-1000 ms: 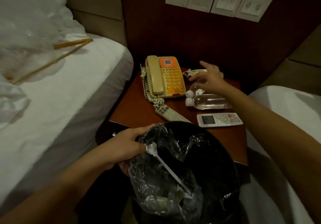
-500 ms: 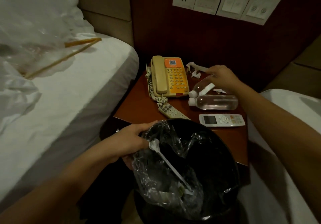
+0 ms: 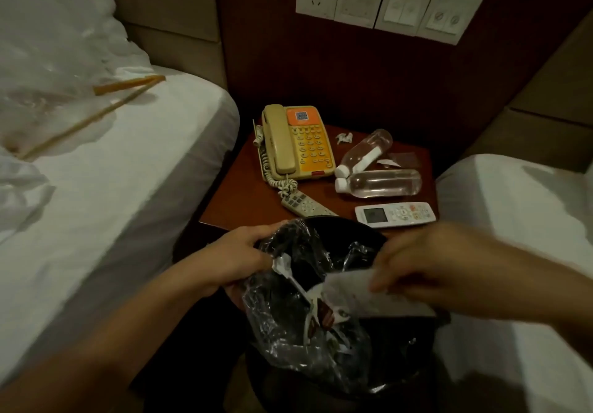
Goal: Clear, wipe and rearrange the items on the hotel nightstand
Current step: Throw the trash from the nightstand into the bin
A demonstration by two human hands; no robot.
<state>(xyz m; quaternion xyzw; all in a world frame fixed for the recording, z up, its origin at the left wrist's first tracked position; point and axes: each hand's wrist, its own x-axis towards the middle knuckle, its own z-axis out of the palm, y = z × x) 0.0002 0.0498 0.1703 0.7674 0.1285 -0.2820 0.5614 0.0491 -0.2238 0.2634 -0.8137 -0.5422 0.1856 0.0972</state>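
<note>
At the near edge of the dark red wooden bench, a round black waste bin lined with a crinkled clear plastic bag was held up level with the top, evidently so that litter could be dropped straight in. The left hand gripped the bag and rim at the bin's left side, keeping the mouth wide. The right hand, blurred, pinched a white crumpled paper wrapper over the opening, apparently for discarding. Along the back edge lay a beige and orange corded telephone, a small white paper scrap and a dark flat sachet. Two clear plastic water bottles with white caps lay on their sides right of centre. A white air-conditioner remote and a grey television remote sat near the front edge. Wiping had not yet begun.
</note>
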